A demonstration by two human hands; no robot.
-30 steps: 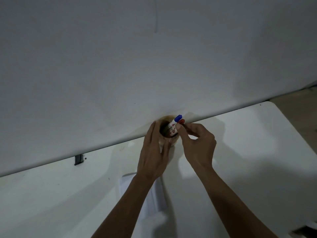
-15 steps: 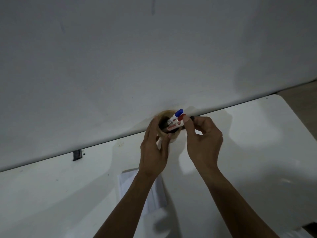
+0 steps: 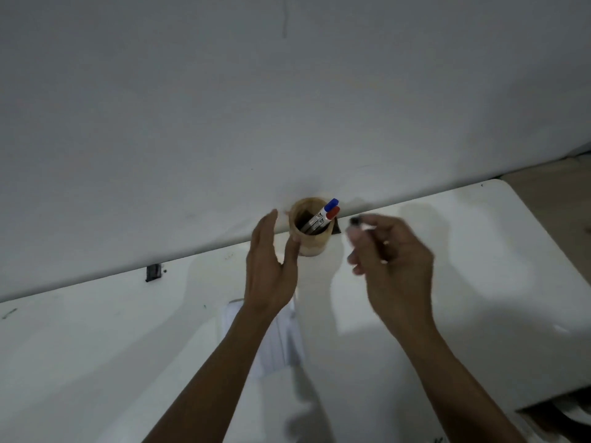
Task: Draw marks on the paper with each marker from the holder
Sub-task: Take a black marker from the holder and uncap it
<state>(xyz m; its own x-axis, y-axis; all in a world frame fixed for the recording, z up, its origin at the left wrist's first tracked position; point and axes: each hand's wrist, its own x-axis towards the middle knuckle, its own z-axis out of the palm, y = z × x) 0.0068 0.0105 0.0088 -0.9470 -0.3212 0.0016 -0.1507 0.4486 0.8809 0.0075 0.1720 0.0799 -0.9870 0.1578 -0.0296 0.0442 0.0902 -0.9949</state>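
A round wooden holder stands at the far edge of the white table, against the wall. Two markers lean in it, one with a blue cap and one with a red cap. My left hand is spread beside the holder's left side, thumb near its wall, fingers apart. To the right of the holder, my right hand is blurred and pinches a marker with a black end. A sheet of white paper lies on the table, partly hidden under my left forearm.
The white table runs along a plain white wall. A small dark clip sits at the wall's base on the left. The table's right corner borders bare floor. Something dark shows at the bottom right.
My right hand has drawn a black-ended marker out of the holder and moved right. My left hand has let go of the holder and opened beside it.
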